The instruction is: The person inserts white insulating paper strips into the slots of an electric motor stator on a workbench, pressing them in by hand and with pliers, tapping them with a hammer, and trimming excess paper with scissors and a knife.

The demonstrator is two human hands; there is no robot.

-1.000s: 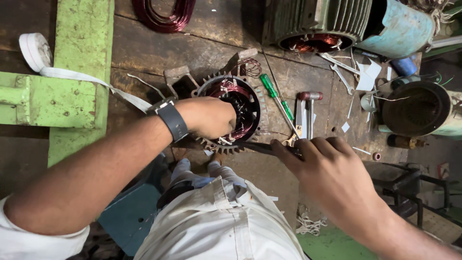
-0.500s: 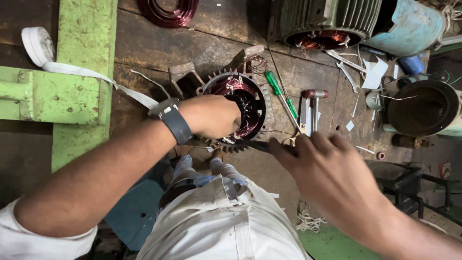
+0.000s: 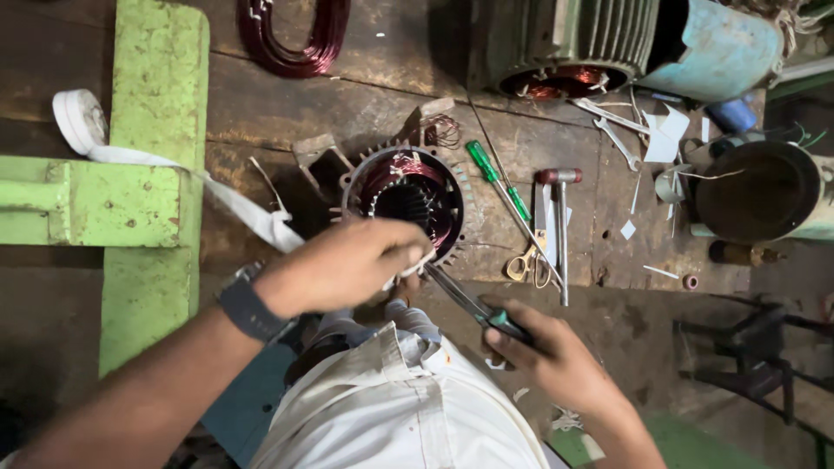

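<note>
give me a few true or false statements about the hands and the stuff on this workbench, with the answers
1. The left hand rests on the near edge of the round motor stator. True.
2. The right hand is empty. False: it holds a slim green-handled tool pointing toward the stator.
3. A green-handled screwdriver lies on the bench to the right of the stator. True.
4. The hammer lies on top of the green frame. False: it lies on the dark bench beside the scissors.
5. A white tape roll sits at the left by the green frame. True.

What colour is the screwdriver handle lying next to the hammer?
Green, on the slim screwdriver seen in the head view.
</note>
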